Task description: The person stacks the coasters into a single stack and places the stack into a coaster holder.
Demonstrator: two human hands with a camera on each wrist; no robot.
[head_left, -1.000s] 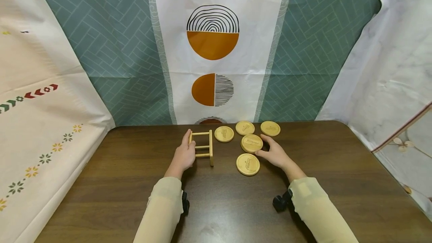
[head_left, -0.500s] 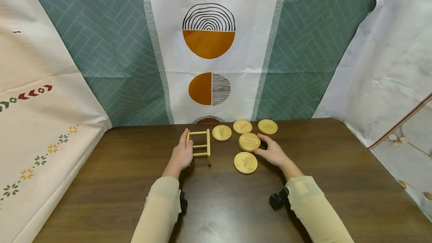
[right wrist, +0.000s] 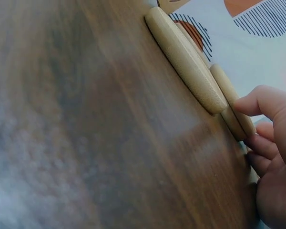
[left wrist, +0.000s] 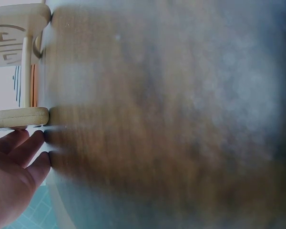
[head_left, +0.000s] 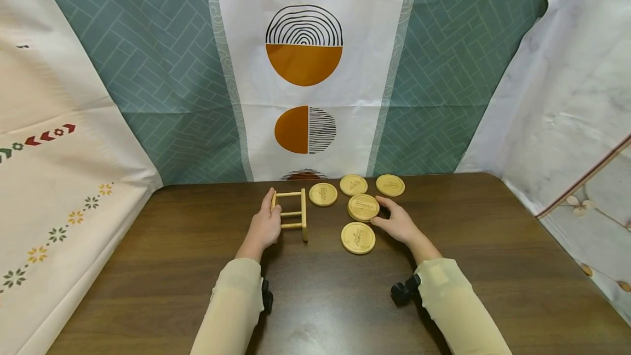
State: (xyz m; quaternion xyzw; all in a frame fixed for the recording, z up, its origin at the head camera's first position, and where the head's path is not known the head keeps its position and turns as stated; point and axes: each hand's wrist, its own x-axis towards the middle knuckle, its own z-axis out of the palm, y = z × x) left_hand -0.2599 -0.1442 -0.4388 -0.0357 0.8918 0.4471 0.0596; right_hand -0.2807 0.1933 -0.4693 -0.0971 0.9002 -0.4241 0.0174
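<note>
A light wooden coaster holder (head_left: 303, 215) with rods between two end panels stands left of centre in the head view. My left hand (head_left: 264, 225) holds its left end panel, and in the left wrist view the fingers (left wrist: 31, 145) lie against that panel's outer side. Right of the holder, a round wooden coaster (head_left: 363, 207) lies on top of another one. My right hand (head_left: 400, 225) pinches the stacked pair at the right edge, as the right wrist view shows with the thumb (right wrist: 257, 100) and fingers about the rim. The lower coaster is mostly hidden.
Single coasters lie close by: a near one (head_left: 358, 238), one beside the holder (head_left: 323, 194), and a back pair, middle (head_left: 353, 185) and right (head_left: 390, 185). All rest on the brown wooden table (head_left: 315, 300). Patterned cloth (head_left: 308, 130) hangs directly behind the table's back edge.
The head view has shifted slightly. The two stacked coasters line up more closely than a second ago. Both hands keep nearly the same places at the holder and the stack.
</note>
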